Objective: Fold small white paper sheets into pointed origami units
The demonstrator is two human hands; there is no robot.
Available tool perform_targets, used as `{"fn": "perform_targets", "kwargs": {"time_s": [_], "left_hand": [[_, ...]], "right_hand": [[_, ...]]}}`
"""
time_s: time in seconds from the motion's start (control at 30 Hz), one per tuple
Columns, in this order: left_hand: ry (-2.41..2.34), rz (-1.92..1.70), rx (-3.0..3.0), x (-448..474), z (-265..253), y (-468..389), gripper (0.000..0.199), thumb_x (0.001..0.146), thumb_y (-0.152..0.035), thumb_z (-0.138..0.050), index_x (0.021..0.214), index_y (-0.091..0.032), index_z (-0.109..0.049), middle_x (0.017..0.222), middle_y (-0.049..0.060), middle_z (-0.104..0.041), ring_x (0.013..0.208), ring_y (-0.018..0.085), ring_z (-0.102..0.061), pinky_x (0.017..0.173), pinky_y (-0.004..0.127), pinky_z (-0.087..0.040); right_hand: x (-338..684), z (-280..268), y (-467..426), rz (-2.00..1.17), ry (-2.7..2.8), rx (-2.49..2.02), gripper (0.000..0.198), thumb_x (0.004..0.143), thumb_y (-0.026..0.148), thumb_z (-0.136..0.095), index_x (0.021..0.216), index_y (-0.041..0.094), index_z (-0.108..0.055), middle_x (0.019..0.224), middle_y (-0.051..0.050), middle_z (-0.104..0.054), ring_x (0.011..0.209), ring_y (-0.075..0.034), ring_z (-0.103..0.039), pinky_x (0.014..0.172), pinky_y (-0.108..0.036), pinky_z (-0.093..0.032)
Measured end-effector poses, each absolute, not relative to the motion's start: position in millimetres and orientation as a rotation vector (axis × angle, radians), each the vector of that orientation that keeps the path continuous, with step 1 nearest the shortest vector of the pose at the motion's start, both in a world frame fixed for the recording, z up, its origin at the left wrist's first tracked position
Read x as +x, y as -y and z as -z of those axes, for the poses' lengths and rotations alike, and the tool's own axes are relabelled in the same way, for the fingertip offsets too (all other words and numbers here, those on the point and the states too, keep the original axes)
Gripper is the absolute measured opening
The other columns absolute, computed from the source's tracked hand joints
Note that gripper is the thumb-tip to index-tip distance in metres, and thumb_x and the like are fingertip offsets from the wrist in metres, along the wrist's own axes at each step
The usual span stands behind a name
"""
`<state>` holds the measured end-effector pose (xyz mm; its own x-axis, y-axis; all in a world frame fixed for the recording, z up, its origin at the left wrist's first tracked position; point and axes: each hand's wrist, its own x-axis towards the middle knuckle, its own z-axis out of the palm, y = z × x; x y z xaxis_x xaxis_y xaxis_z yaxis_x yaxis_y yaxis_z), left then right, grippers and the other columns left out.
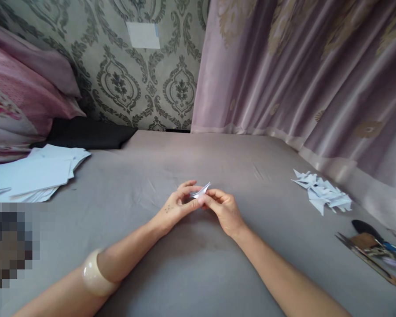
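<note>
In the head view, two bare hands are meeting over a grey cloth (198, 281), holding one small folded white paper (201, 192) between them. The paper is sitting near the middle of the view, raised at the fingertips. Its long axis is slanting from lower left to upper right, and its narrow tip is pointing up and to the right, away from the person. The left hand (180, 203) is pinching the paper's left and near side between thumb and fingers, the other fingers loosely curling. The right hand (227, 212) is pinching it from the right, thumb tip close to the left thumb, fingers bent. One cream bangle (98, 274) is circling the left forearm.

Well to the left, one stack of white sheets (42, 171) is lying spread, too overlapped for counting, just beside one black cloth (92, 134). Well to the right, one heap of pointed folded papers (330, 193) is lying jumbled; its pieces are overlapping beyond counting. Nearer the person, a blurred cluster of tools (369, 259) is resting, one long and slim. Behind, one curtain (267, 79) is hanging beside a patterned wall (119, 92) that is bearing one white card (143, 36).
</note>
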<state>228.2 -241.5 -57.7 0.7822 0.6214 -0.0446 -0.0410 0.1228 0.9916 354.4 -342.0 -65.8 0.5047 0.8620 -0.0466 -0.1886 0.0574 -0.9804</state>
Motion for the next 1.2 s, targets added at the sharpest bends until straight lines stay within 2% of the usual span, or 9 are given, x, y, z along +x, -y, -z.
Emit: {"fn": "perform_targets", "kwargs": {"time_s": [0.07,0.2,0.33,0.43,0.6,0.87,0.97,1.1,1.2], "left_hand": [[-0.507,-0.478,1.39,228,56,243,0.032,0.073,-0.035,-0.076,0.101,-0.02,-0.072,0.129,0.011,-0.058,0.118,0.027,-0.054,0.1,0.035,-0.04],[-0.47,-0.458,1.125,232,61,240,0.031,0.081,-0.039,-0.067,0.099,-0.013,-0.07,0.091,0.009,-0.07,0.084,0.02,-0.065,0.087,0.036,-0.049],[-0.587,-0.596,0.891,235,65,230,0.017,0.08,-0.026,-0.068,0.088,-0.011,-0.066,0.086,0.008,-0.07,0.081,0.018,-0.066,0.08,0.031,-0.053],[-0.672,-0.651,0.818,235,64,226,0.007,0.083,-0.02,-0.064,0.084,-0.013,-0.062,0.086,0.007,-0.07,0.082,0.017,-0.067,0.08,0.029,-0.054],[-0.648,-0.632,0.853,234,61,226,0.012,0.083,-0.023,-0.066,0.088,-0.012,-0.062,0.094,0.01,-0.07,0.089,0.017,-0.067,0.086,0.031,-0.054],[-0.376,-0.514,0.954,231,60,233,0.062,0.072,-0.015,-0.076,0.128,-0.026,-0.051,0.118,0.007,-0.063,0.108,0.025,-0.061,0.094,0.042,-0.051],[-0.348,-0.509,0.998,230,62,232,0.07,0.071,-0.014,-0.076,0.132,-0.031,-0.047,0.128,0.008,-0.058,0.111,0.026,-0.06,0.092,0.041,-0.052],[-0.363,-0.534,1.01,230,64,228,0.059,0.072,-0.017,-0.076,0.124,-0.029,-0.052,0.132,0.008,-0.055,0.111,0.026,-0.06,0.088,0.038,-0.053],[-0.381,-0.54,0.992,230,64,227,0.054,0.073,-0.018,-0.076,0.122,-0.026,-0.054,0.13,0.009,-0.057,0.112,0.025,-0.059,0.087,0.037,-0.054]], "right_hand": [[353,64,343,-0.822,0.768,-1.333,0.014,0.072,0.032,-0.073,0.076,0.019,-0.071,0.069,0.001,-0.068,0.065,-0.012,-0.061,0.067,-0.027,-0.05],[352,62,345,-0.824,0.832,-1.378,0.012,0.076,0.031,-0.066,0.075,0.019,-0.067,0.068,0.0,-0.068,0.07,-0.016,-0.065,0.067,-0.029,-0.051],[353,64,343,-0.853,0.727,-1.378,0.013,0.072,0.03,-0.066,0.075,0.018,-0.062,0.069,-0.002,-0.069,0.069,-0.018,-0.069,0.06,-0.027,-0.051],[357,69,340,-0.821,0.622,-1.409,0.014,0.071,0.03,-0.066,0.073,0.018,-0.058,0.065,-0.002,-0.069,0.062,-0.016,-0.068,0.053,-0.025,-0.05],[361,73,338,-0.773,0.539,-1.432,0.016,0.069,0.029,-0.067,0.072,0.018,-0.056,0.066,-0.002,-0.069,0.055,-0.014,-0.065,0.045,-0.022,-0.047],[360,63,341,-0.983,0.426,-1.274,0.019,0.066,0.029,-0.07,0.071,0.017,-0.056,0.065,0.0,-0.067,0.049,-0.009,-0.059,0.043,-0.019,-0.043],[361,63,342,-1.092,0.38,-1.197,0.022,0.065,0.03,-0.072,0.075,0.017,-0.056,0.062,0.001,-0.065,0.047,-0.009,-0.057,0.042,-0.018,-0.041],[361,64,343,-1.136,0.39,-1.149,0.029,0.067,0.028,-0.072,0.089,0.018,-0.056,0.063,0.001,-0.066,0.046,-0.009,-0.056,0.043,-0.019,-0.041],[361,65,343,-1.097,0.413,-1.209,0.055,0.069,0.028,-0.068,0.119,0.022,-0.048,0.063,0.003,-0.066,0.046,-0.011,-0.056,0.043,-0.02,-0.041]]}}
